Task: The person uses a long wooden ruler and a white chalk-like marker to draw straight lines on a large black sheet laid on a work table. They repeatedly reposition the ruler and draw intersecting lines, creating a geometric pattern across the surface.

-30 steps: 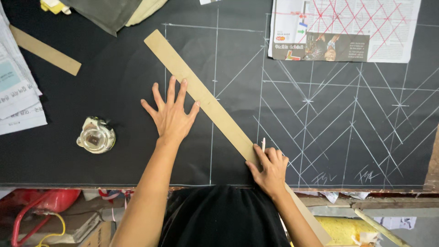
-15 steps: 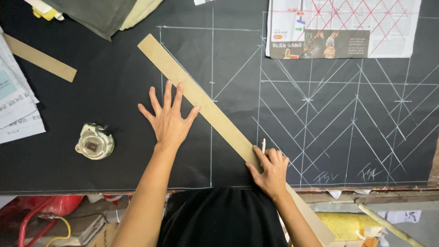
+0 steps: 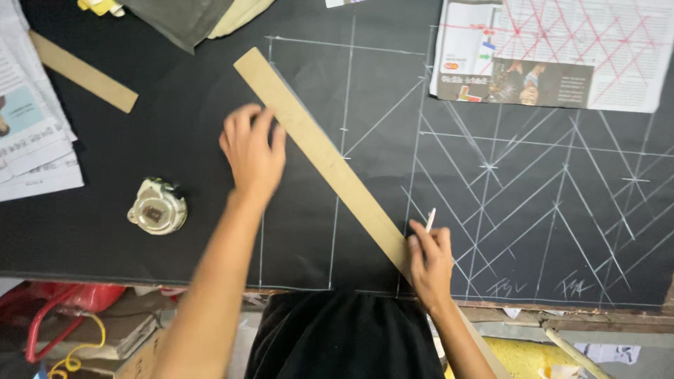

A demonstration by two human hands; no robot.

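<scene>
The left hand (image 3: 253,151) is spreading flat on the long tan cardboard straightedge (image 3: 324,156), pinning it diagonally across the black chalk-lined cloth (image 3: 491,210) on the tabletop; the right hand (image 3: 430,261) is pinching one white chalk stick (image 3: 430,219) at its lower edge; two tan strips are showing, the second strip (image 3: 83,71) lying far left; one round tape measure (image 3: 157,208) is sitting nearby.

Matt black cloth (image 3: 175,175) marked with thin white chalk lines, long flat strip (image 3: 323,154) of plain tan cardboard, dull finish, slim white chalk stick (image 3: 430,220), printed newsprint sheet (image 3: 554,52), slightly glossy tape measure case (image 3: 157,208) with metal face
</scene>
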